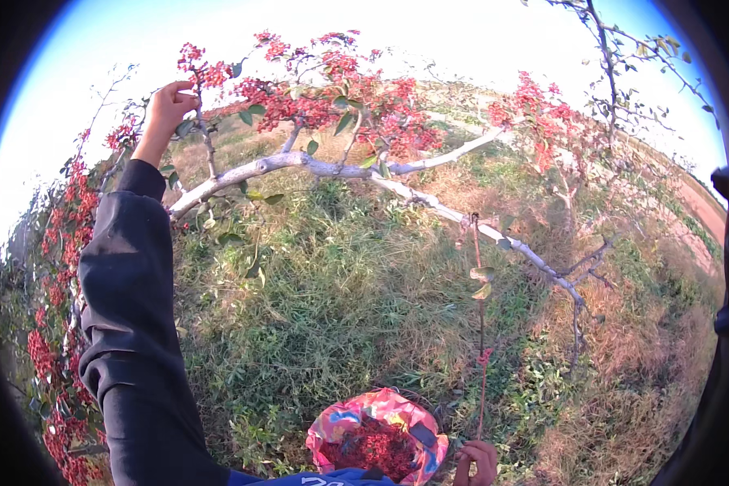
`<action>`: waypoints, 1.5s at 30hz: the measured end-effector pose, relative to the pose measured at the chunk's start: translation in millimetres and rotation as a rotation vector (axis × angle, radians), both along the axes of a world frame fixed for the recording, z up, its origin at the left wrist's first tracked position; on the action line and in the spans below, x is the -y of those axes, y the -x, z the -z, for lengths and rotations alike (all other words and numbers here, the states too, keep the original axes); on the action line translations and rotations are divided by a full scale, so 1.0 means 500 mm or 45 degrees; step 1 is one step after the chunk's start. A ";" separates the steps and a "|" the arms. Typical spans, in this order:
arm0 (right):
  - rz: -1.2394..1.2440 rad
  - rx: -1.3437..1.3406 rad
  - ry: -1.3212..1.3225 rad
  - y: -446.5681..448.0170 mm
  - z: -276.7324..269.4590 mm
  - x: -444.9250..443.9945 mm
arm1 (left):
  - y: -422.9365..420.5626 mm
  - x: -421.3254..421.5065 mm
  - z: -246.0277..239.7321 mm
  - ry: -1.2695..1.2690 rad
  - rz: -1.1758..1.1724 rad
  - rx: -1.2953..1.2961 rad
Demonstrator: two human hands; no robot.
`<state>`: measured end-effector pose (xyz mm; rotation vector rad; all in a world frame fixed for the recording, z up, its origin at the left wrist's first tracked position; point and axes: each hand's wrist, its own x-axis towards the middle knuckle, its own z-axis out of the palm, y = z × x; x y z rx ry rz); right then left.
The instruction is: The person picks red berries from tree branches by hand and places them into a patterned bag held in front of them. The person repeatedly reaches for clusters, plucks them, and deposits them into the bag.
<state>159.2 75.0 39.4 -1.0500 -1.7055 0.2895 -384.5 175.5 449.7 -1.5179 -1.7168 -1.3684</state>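
My left hand [171, 108] is raised at the upper left, fingers curled at a thin upright twig [205, 136]. Right above the fingers, the twig bears a cluster of red peppercorn-like berries [203, 71]. Whether the fingertips grip the twig or only touch it is not clear. At the bottom, my right hand [477, 463] is closed around the lower end of a thin reddish-brown rod or cord [482, 328]. Its upper end meets a pale grey branch [443, 209]. A pink patterned cloth-lined container [328, 419] full of picked red berries [376, 446] is in front of my body.
More red berry clusters [340, 103] stand along the top of the branch. A berry-laden bush [67, 243] fills the left side. Bare forked twigs [589, 264] stick out at the right. Tall grass and weeds [340, 291] cover the ground.
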 end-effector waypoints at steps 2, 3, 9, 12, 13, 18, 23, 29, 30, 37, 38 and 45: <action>-0.077 0.010 -0.005 0.001 -0.005 -0.003 | 0.019 0.021 -0.006 0.065 0.041 -0.033; -0.106 0.016 -0.001 0.003 -0.007 -0.006 | 0.017 0.020 -0.001 0.058 0.122 -0.041; -0.257 0.030 0.020 0.023 -0.015 -0.021 | -0.006 0.062 -0.002 0.221 0.141 -0.100; -0.310 0.033 0.036 0.031 -0.017 -0.025 | -0.015 0.077 -0.006 -0.053 0.139 0.057; -0.332 0.032 0.041 0.032 -0.016 -0.025 | -0.004 0.086 -0.002 -0.224 0.281 0.118; -0.398 0.026 0.070 0.040 -0.011 -0.023 | -0.088 0.139 0.024 -0.324 0.441 0.163; -0.382 0.027 0.088 0.036 -0.006 -0.022 | -0.243 0.169 0.110 1.048 0.815 0.213; -0.412 0.022 0.097 0.040 -0.005 -0.021 | -0.221 0.134 0.064 0.300 0.207 -0.485; -0.416 0.019 0.097 0.041 -0.006 -0.021 | -0.199 0.120 0.038 0.164 0.040 -0.703; -0.411 0.005 0.088 0.042 -0.006 -0.024 | -0.090 0.018 -0.074 -0.194 -0.861 -0.980; -0.406 0.000 0.086 0.043 -0.005 -0.023 | -0.073 0.005 -0.085 -0.160 -0.769 -0.901; -0.381 -0.025 0.087 0.034 -0.009 -0.023 | -0.017 0.005 -0.134 -0.047 -0.081 -0.450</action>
